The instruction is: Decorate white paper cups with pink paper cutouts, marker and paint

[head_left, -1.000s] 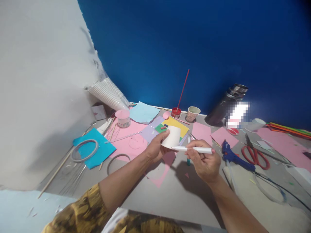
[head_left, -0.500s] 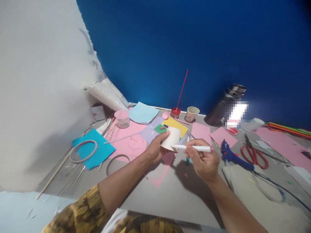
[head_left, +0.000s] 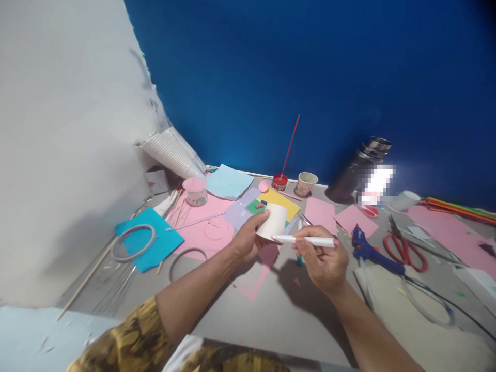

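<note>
My left hand [head_left: 250,236] is closed around a plain white paper cup [head_left: 273,221], its thumb along the near left side. The cup is upside down, wide rim low, held above the table. In my right hand [head_left: 323,258] is a white marker pen [head_left: 315,241] with a reddish end. The pen's tip is at the cup's lower edge; whether it touches I cannot tell. Under the hands lies a pink paper sheet [head_left: 251,284]. A teal-ended pen [head_left: 299,260] lies just behind my right hand.
Coloured papers, a pink-topped cup [head_left: 196,191], a patterned cup [head_left: 306,183] and a red pot [head_left: 279,181] stand beyond. To the right are a blue glue gun [head_left: 374,250], red-handled scissors [head_left: 405,251] and a dark flask [head_left: 351,173]. Stacked cups [head_left: 174,152] lean at left.
The pen's tip has shifted slightly left and down along the cup's lower edge, with my right hand lower. My left hand still holds the cup in nearly the same place.
</note>
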Motion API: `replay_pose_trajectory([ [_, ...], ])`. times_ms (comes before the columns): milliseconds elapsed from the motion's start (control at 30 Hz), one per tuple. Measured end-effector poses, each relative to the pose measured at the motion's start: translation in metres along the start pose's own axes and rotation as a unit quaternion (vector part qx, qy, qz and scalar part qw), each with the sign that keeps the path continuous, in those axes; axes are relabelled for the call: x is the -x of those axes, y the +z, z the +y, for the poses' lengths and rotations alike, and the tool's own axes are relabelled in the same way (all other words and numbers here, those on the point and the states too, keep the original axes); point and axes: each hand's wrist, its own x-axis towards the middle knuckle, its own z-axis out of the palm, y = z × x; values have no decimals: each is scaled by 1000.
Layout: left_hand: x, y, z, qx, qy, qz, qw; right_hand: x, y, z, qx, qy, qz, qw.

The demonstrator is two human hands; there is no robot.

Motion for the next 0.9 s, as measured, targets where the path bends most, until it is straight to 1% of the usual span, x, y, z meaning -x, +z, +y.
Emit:
replay_pose_trajectory([
  [167,-2,-3,-1,-1,-4,-21,1000,0,0,0,-14,3,43,999],
  [333,0,-1,0,-2,8,-11,1000,1,1,1,-18,0,7,1000],
  [500,0,-1,-1,-8,-4,-22,1000,0,3,1,-11,-1,44,999],
  [567,-1,-2,-1,-6,0,-21,1000,-1,2,-1,-22,-3,40,999],
  [667,-2,-2,-2,3,13,-10,1000,-1,2,-2,-19,2,14,1000],
  [700,-2,-2,-2,3,13,-11,1000,-1,2,-2,-18,3,14,1000],
  [833,-2,-2,-2,-17,4,-21,1000,1,3,-1,-22,4,49,999],
  [900,-2,-3,-3,-19,13,-16,1000,1,2,0,-5,5,41,999],
])
